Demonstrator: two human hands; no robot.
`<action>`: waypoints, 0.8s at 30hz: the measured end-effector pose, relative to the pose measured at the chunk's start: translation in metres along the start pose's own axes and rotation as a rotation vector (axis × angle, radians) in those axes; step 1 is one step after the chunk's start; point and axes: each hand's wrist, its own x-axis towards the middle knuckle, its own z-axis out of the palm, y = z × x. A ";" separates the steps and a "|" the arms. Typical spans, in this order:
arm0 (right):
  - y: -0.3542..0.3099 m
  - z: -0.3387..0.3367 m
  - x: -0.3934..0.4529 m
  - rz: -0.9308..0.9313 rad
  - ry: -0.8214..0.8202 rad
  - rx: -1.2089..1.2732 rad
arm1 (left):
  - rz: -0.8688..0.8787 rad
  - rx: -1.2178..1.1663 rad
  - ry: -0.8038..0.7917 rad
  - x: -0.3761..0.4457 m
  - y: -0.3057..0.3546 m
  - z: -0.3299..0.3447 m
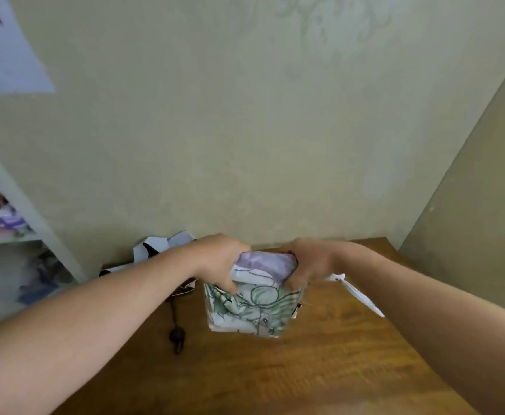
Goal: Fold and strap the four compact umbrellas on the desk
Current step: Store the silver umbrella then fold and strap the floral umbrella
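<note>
Both hands grasp the white compact umbrella with green line print (251,307), held above the brown wooden desk (320,369): left hand (218,262) and right hand (308,265) clench its upper canopy. Likely gathering pleats; wrap evenly, tight, before strapping.

a white shelf unit (20,205) stands left, a pale poster (8,55) on the wall (215,130).

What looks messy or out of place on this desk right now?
Little stands out. The printed umbrella that both hands grip is loose, its white strap dangling unfastened by the right hand. Behind the left hand, a black-and-white umbrella lies crumpled against the wall, its black cord trailing across the desk.
</note>
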 end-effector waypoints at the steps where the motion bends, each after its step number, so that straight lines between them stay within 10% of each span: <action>1: -0.004 -0.006 -0.004 -0.015 0.088 -0.066 | -0.029 -0.038 -0.002 -0.003 -0.009 -0.003; 8: 0.005 0.015 -0.052 -0.197 1.037 0.116 | -0.161 -0.616 0.048 -0.040 -0.071 0.022; 24: -0.023 0.048 0.005 -0.139 0.775 -0.683 | -0.157 -1.061 -0.081 -0.069 -0.067 0.047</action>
